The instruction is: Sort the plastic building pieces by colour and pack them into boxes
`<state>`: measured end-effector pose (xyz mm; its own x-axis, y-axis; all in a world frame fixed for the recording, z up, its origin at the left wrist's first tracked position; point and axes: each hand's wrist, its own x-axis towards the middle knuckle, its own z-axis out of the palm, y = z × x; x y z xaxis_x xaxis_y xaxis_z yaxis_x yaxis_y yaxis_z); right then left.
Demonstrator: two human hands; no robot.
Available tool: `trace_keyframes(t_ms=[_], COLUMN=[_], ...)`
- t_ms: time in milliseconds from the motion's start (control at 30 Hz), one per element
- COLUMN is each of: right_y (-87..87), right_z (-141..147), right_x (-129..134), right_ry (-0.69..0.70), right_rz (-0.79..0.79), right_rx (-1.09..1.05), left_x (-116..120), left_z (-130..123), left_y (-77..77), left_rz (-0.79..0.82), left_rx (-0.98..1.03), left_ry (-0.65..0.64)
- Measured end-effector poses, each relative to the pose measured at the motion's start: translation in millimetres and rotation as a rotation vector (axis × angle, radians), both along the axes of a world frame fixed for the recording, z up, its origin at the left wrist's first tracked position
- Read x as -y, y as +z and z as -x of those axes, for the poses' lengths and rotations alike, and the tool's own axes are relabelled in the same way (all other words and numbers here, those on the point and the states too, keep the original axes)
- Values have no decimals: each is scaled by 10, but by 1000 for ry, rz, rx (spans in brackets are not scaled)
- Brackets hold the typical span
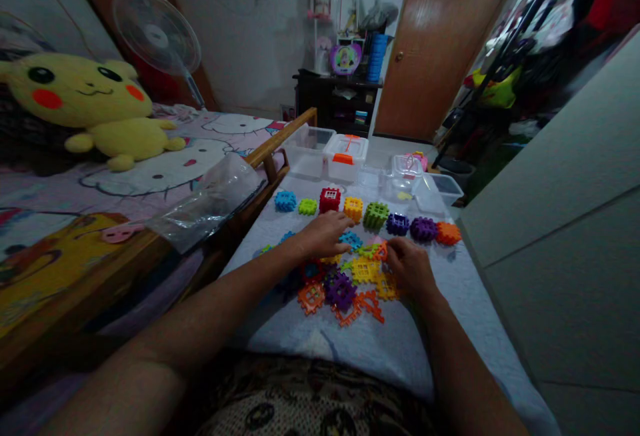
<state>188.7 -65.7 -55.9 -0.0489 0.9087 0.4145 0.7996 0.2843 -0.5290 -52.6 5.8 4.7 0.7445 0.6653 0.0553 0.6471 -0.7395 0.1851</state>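
Note:
My left hand (pixel 329 235) hovers over a loose pile of plastic interlocking building pieces, its fingers stretched out and apart. A blue piece (pixel 351 241) lies just beside its fingertips. My right hand (pixel 411 264) is at the right side of the pile with its fingers curled in, at the edge of an orange piece (pixel 381 251). Yellow pieces (pixel 365 271), a purple piece (pixel 341 291) and an orange square (pixel 311 297) lie between my forearms. Behind my hands stands a row of assembled blocks, among them a red cube (pixel 330 199) and a green one (pixel 376 215).
Clear plastic boxes, one with an orange-latched lid (pixel 347 149), stand at the table's far end. A wooden bed rail (pixel 270 146) borders the left side, with a clear plastic bag (pixel 210 203) over it. A pale cabinet (pixel 565 223) is on the right.

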Motion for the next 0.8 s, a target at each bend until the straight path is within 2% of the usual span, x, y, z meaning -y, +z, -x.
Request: trace_keyframes(t_ms=[100,167,333,467,567,800], right_y=[-11,-11,1,1,1,16], right_z=[-7,-12,-18,-20,-21,-2], right_x=[-4,-6,-8,-11,-13,-6], right_ry=[-4,-5,1,14,15,27], right_rz=[-6,-8,-13,-10,-10,-6], right_rx=[3,3,14,21,16,13], left_x=[88,97,121,141,121,-73], left_z=[-102,-158,-256,-230,-60,646], left_y=[-208,-271,-260,-230,-195,-143], left_rz=[-10,-22,-32,-53,-71,56], left_rx=[-67,-99,-133,-85,25,131], left_ry=[126,195,282,251,203,158])
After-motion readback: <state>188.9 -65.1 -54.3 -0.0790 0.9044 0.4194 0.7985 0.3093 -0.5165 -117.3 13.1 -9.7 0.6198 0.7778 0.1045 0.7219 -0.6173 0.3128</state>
